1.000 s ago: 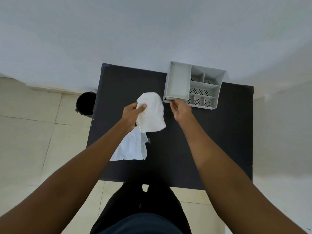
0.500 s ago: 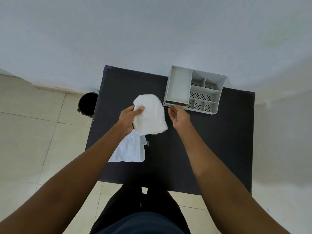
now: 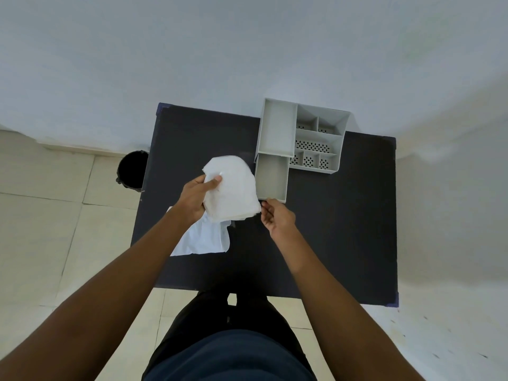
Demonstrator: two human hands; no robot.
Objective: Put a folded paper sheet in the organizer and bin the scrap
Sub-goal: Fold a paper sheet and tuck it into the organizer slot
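Note:
My left hand (image 3: 196, 195) pinches a folded white paper sheet (image 3: 233, 189), held above the dark table (image 3: 343, 215). A grey organizer (image 3: 316, 133) with several compartments stands at the table's far edge. Its drawer (image 3: 272, 176) is pulled out toward me and looks empty. My right hand (image 3: 276, 217) grips the drawer's front edge with its fingertips. A second white paper piece, the scrap (image 3: 204, 237), lies flat on the table under my left wrist.
A black bin (image 3: 133, 169) stands on the tiled floor just left of the table. A white wall runs behind the table. My legs are at the table's near edge.
My right hand has pulled the organizer's drawer out toward me. My left hand has kept hold of the folded sheet.

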